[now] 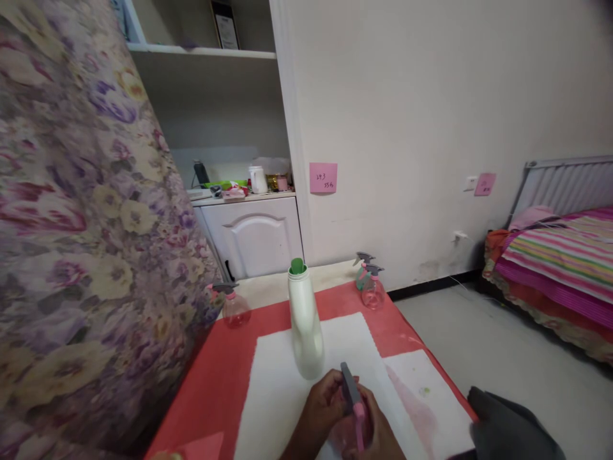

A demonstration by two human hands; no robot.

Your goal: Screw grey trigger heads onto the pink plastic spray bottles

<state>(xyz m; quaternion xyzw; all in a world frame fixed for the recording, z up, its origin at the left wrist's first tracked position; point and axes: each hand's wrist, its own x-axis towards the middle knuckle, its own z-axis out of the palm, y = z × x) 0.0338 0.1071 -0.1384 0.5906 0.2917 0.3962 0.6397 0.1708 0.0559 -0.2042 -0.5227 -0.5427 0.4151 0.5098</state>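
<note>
Near the front of the table, my left hand (318, 410) and my right hand (378, 427) are both closed around a spray bottle (352, 393). It has a grey head, a pink trigger and a see-through pink body. My left fingers press near its head, and my right hand wraps the other side. My hands partly hide the bottle's body. Just beyond them stands a tall pale-green plastic jug (306, 335), upright, with a green piece (297, 265) sticking up from its mouth.
White paper (268, 383) lies on the red tablecloth (211, 364). One pink spray bottle (236, 310) stands at the back left, another pink one (373, 295) and a green one (362, 276) at the back right. A stained sheet (447, 390) lies right; a dark object (510, 421) is beyond the table edge.
</note>
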